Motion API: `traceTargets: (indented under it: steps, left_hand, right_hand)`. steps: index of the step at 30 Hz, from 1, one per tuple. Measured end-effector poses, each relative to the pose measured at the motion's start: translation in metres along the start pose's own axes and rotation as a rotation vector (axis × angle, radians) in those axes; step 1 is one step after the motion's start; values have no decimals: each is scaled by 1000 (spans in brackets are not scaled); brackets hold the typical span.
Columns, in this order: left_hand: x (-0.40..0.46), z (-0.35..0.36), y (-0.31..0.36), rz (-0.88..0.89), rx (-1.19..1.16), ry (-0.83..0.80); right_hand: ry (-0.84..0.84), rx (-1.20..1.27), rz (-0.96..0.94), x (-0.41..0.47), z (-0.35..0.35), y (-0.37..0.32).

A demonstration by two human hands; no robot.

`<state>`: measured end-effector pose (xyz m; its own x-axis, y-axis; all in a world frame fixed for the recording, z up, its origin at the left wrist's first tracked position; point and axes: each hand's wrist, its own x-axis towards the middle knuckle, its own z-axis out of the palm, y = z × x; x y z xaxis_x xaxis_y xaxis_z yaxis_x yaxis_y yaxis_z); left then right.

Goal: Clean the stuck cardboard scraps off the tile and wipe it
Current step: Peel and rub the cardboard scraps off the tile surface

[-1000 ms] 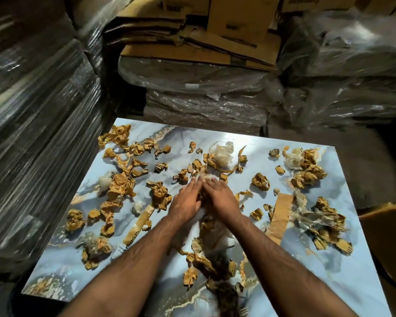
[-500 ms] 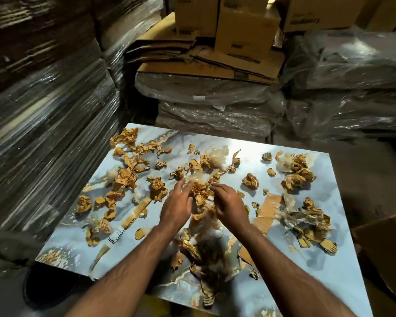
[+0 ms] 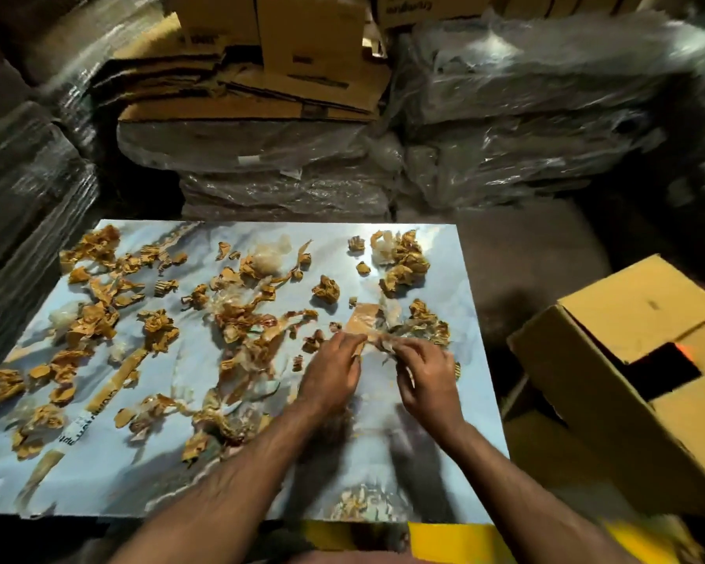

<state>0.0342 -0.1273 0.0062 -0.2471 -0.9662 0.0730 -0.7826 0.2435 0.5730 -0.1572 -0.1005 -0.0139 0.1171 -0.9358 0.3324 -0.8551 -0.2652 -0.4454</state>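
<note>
A glossy pale blue marbled tile (image 3: 110, 478) lies flat before me, littered with several crumpled brown cardboard scraps (image 3: 159, 329) and bits of clear plastic film (image 3: 269, 258). Both hands work at the tile's right side. My left hand (image 3: 332, 372) has its fingertips on the near end of a flat strip of brown cardboard and tape (image 3: 363, 319) stuck to the tile. My right hand (image 3: 422, 374) is curled, its fingers pinching crinkled film and scraps at the strip's edge.
An open cardboard box (image 3: 627, 380) stands right of the tile. Plastic-wrapped stacks (image 3: 526, 128) and flattened cartons (image 3: 253, 95) rise behind the tile, and wrapped stacks (image 3: 21, 205) line the left. A yellow surface (image 3: 456, 539) shows at the near edge.
Both hands have moved from the scrap pile at the tile's middle over to the flat strip on its right side. The view has swung right, showing the open box.
</note>
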Motion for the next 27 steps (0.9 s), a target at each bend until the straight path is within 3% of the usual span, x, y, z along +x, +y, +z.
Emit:
traceTargets:
  steps: [7,10,14,18,27]
  left_hand:
    - [34,42,35,-110,260,-260]
    - [54,52,48,-178,261,-296]
    - [71,70,45,-278,132,-300]
    - [71,83,34,-217,160,-224]
    - [62,86,23,-75,-120,-182]
  right_hand:
    - [-123,-24,331,-15,4,67]
    - [-302,31,275,6,12,85]
    - [-384,-55,103,31,30,97]
    - [-339,-3,43,39,41,94]
    - [-154,134,58,26,41,78]
